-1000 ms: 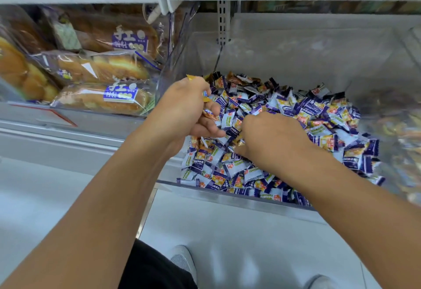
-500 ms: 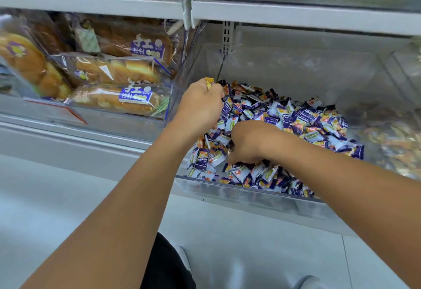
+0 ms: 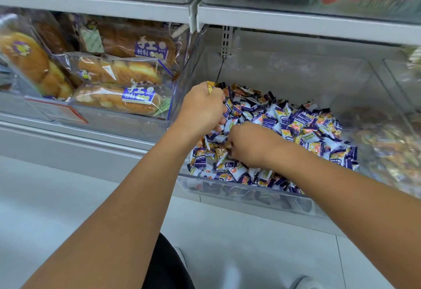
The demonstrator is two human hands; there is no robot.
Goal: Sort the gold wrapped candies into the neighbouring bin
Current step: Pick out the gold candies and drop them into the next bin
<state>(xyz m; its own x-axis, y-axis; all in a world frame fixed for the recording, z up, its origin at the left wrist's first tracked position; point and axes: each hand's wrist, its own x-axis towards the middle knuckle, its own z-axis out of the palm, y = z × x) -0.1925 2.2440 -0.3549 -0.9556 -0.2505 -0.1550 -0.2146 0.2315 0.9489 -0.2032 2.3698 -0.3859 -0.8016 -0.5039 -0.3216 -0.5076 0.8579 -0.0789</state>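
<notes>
A clear plastic bin (image 3: 239, 191) on the shelf holds a heap of purple-and-white wrapped candies (image 3: 298, 124) with a few gold and brown wrapped ones mixed in. My left hand (image 3: 200, 108) is curled above the heap's left side and grips gold wrapped candies (image 3: 210, 87), whose ends stick out at the top of the fist. My right hand (image 3: 252, 144) reaches into the near left of the heap, fingers curled down among the candies around a gold-brown candy (image 3: 220, 152); its fingertips are hidden.
Left of the candy bin, a clear bin (image 3: 127, 124) holds bagged braided bread (image 3: 118, 69). At the right, a neighbouring bin (image 3: 391, 142) with gold-coloured sweets looks blurred. Shelf edges (image 3: 296, 24) run overhead. White floor and my shoes lie below.
The view has tilted upward, so the shelves above show. My left hand stays closed over the gold candies above the heap. My right hand has dug further toward the near left of the heap.
</notes>
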